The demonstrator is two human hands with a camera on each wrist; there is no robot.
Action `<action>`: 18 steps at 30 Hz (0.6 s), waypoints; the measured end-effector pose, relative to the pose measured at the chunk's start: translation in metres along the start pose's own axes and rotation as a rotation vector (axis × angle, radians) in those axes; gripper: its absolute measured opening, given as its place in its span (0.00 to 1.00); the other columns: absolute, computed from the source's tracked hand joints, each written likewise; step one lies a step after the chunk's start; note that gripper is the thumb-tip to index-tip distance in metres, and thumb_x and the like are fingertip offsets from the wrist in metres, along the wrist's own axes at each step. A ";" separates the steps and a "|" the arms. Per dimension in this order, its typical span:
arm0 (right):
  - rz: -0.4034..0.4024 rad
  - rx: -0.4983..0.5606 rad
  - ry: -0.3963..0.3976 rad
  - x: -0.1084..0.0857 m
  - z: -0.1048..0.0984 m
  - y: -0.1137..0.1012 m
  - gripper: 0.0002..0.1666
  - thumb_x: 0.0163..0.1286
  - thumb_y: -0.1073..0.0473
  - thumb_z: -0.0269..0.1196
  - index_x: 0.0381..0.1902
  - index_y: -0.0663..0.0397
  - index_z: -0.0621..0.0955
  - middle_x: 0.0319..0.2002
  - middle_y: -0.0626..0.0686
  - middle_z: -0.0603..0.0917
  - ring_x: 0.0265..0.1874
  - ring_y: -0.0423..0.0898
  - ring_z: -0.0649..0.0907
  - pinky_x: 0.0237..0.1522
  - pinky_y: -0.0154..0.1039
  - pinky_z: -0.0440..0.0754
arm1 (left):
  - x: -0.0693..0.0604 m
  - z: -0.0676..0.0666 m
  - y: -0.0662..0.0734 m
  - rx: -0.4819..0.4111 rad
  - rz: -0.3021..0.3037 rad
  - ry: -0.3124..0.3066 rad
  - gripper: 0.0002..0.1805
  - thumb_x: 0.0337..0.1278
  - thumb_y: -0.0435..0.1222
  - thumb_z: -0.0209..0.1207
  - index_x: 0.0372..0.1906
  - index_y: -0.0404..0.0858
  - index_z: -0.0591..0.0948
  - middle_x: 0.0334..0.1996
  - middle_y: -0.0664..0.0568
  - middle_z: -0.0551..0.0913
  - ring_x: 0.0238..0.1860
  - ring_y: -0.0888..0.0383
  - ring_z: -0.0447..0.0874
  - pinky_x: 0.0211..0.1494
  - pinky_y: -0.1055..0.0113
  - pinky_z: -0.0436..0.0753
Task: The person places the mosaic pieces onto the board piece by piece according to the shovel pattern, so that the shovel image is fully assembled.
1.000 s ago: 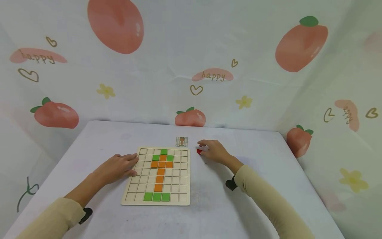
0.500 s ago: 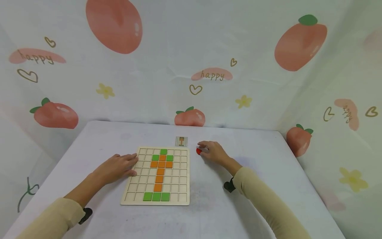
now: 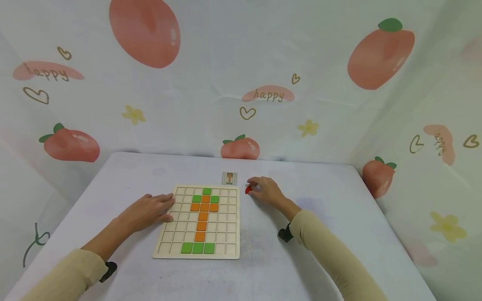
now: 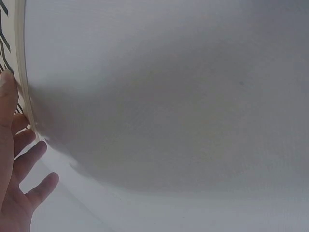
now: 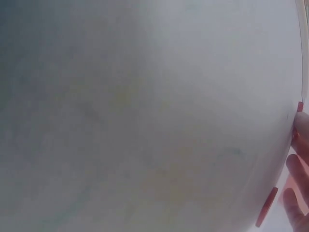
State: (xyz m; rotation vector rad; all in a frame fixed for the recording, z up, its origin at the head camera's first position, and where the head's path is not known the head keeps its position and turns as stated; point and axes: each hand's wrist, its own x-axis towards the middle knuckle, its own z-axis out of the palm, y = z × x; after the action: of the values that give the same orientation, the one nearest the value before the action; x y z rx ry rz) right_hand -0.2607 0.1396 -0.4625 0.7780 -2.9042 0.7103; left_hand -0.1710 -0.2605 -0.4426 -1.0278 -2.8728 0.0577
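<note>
My left hand (image 3: 152, 210) rests against the left edge of a pale wooden grid board (image 3: 177, 225), its fingers extended. In the left wrist view, the thumb (image 4: 7, 99) lies over the board's edge. Orange and green square tiles on the board form an upright shape with a green row at its near end. Right of the board's far corner, my right hand (image 3: 266, 191) pinches a small red piece (image 3: 247, 190) between thumb and finger, just above or on the table. The fingers partly cover it. The right wrist view shows another flat red piece (image 5: 267, 207) near the other fingertips.
A small pattern card (image 3: 229, 178) lies beyond the board's far edge, to the left of my right hand. The white table (image 3: 271, 267) ends at the back against a cloth (image 3: 203, 117) printed with fruit, hearts and flowers.
My right hand has shifted slightly left towards the board, and the red piece at its fingertips has moved with it. The left hand and the board's tiles stay where they were.
</note>
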 end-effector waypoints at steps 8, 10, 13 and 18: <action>0.003 -0.010 0.016 0.002 0.003 -0.001 0.21 0.62 0.60 0.72 0.53 0.57 0.84 0.43 0.52 0.88 0.45 0.49 0.84 0.56 0.49 0.77 | 0.000 -0.002 0.001 -0.020 -0.003 -0.009 0.34 0.56 0.51 0.66 0.59 0.29 0.79 0.60 0.37 0.79 0.56 0.43 0.82 0.50 0.47 0.80; 0.003 -0.004 0.014 0.003 0.003 -0.001 0.21 0.62 0.61 0.72 0.53 0.57 0.84 0.44 0.52 0.88 0.45 0.49 0.84 0.56 0.49 0.78 | 0.000 -0.003 0.001 -0.029 -0.002 -0.007 0.34 0.56 0.51 0.67 0.59 0.29 0.79 0.59 0.37 0.79 0.56 0.43 0.82 0.49 0.47 0.80; 0.001 -0.002 0.008 0.006 0.003 -0.003 0.20 0.63 0.60 0.72 0.53 0.57 0.84 0.44 0.52 0.88 0.45 0.48 0.84 0.55 0.48 0.78 | 0.000 -0.003 0.001 -0.029 0.003 -0.004 0.34 0.56 0.51 0.67 0.59 0.29 0.79 0.59 0.37 0.80 0.56 0.43 0.82 0.49 0.47 0.81; -0.027 -0.007 0.018 0.013 0.002 -0.012 0.19 0.63 0.60 0.72 0.52 0.56 0.84 0.43 0.50 0.88 0.44 0.47 0.84 0.54 0.46 0.78 | -0.001 -0.003 0.001 -0.028 0.011 0.009 0.34 0.56 0.51 0.67 0.58 0.29 0.80 0.59 0.37 0.80 0.56 0.43 0.82 0.48 0.47 0.81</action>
State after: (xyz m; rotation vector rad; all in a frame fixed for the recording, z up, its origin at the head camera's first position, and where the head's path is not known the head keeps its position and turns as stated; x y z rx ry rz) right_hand -0.2665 0.1234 -0.4568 0.8038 -2.8733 0.7010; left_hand -0.1696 -0.2600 -0.4399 -1.0466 -2.8679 0.0132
